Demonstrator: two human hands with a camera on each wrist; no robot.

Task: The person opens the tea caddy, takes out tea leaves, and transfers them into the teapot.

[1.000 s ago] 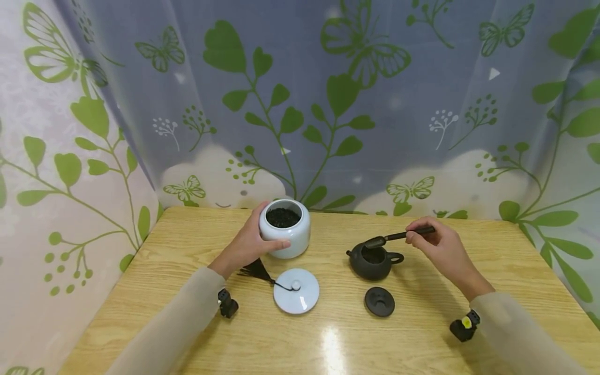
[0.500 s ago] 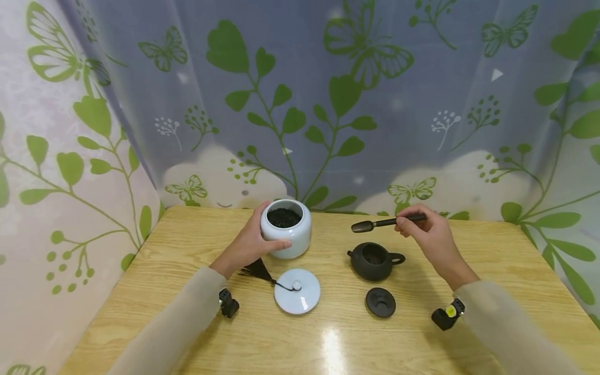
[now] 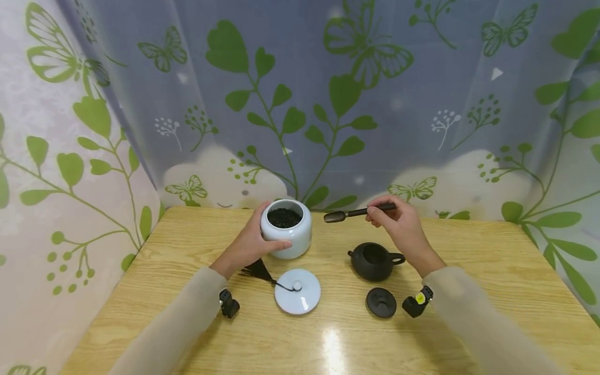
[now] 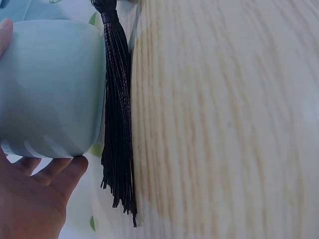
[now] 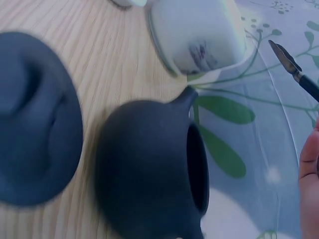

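Observation:
A pale blue-white jar (image 3: pixel 300 235), filled with dark tea leaves (image 3: pixel 283 218), stands at the back of the table. My left hand (image 3: pixel 250 238) grips its left side, thumb across the front; in the left wrist view, fingertips (image 4: pixel 70 174) curl against the jar's wall. Between right thumb and fingers, my right hand (image 3: pixel 398 224) pinches the handle of a dark tea scoop (image 3: pixel 335 216). The scoop is held in the air just right of the jar, its bowl pointing left. Below that hand sits a black teapot (image 3: pixel 365 268), uncovered, its spout to the left.
The jar's lid (image 3: pixel 292 302) lies in front of the jar, with a black tassel (image 3: pixel 257 270) stretching left from its knob. A black teapot lid (image 3: pixel 381 303) rests in front of the teapot. Behind the wooden table (image 3: pixel 262 344) hangs a patterned curtain (image 3: pixel 300 104).
My right hand has lifted the scoop out of the teapot's opening and carried it left toward the jar. The left hand stays on the jar.

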